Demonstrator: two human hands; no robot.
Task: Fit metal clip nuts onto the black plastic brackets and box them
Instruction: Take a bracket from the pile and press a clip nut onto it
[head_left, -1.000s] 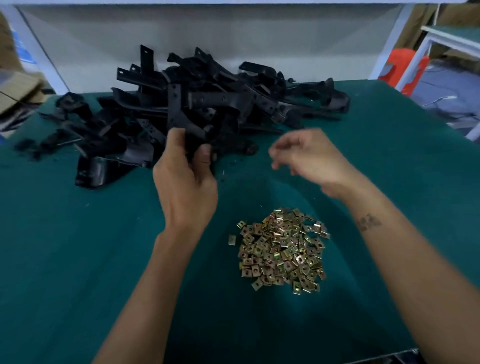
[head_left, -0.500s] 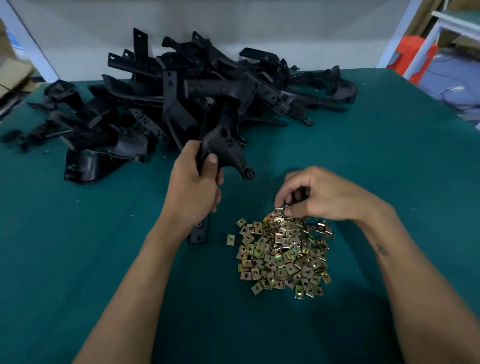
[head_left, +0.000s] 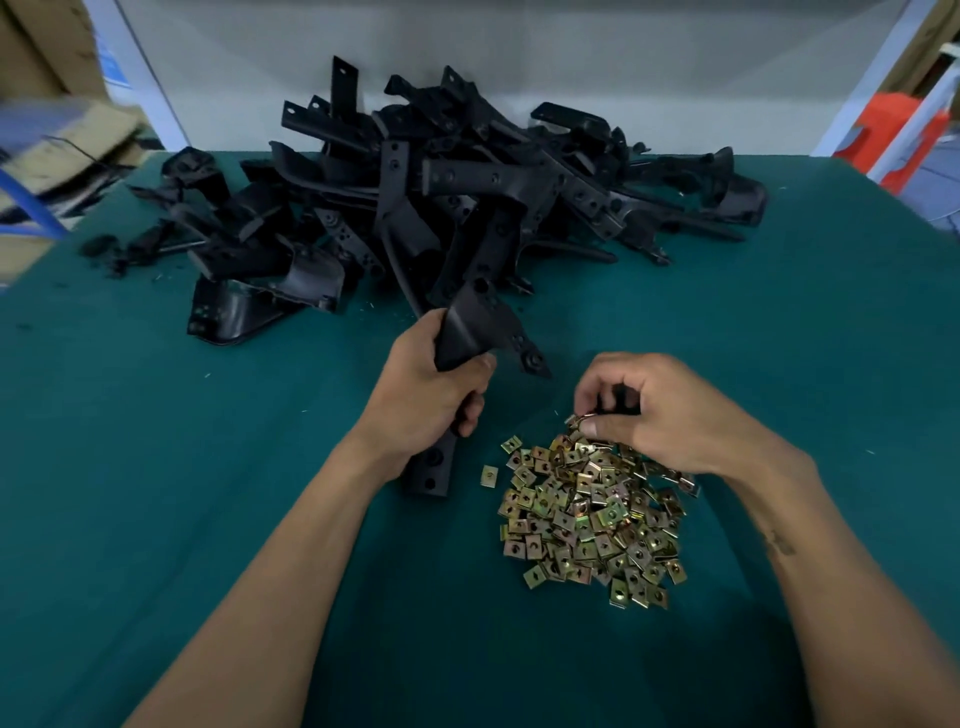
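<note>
My left hand grips a black plastic bracket around its middle; the bracket's lower end rests near the green table top. A heap of gold-coloured metal clip nuts lies in front of me. My right hand sits at the heap's far edge, its thumb and fingers pinching a clip nut. A big pile of black brackets fills the back of the table.
The table is covered in green cloth. One clip nut lies apart, left of the heap. Cardboard boxes stand off the table's back left. A white frame post and an orange stool are at the back right.
My left hand pulled one bracket out of the pile toward me. My right hand dropped from mid-air onto the far edge of the clip nut heap and pinched a nut.
</note>
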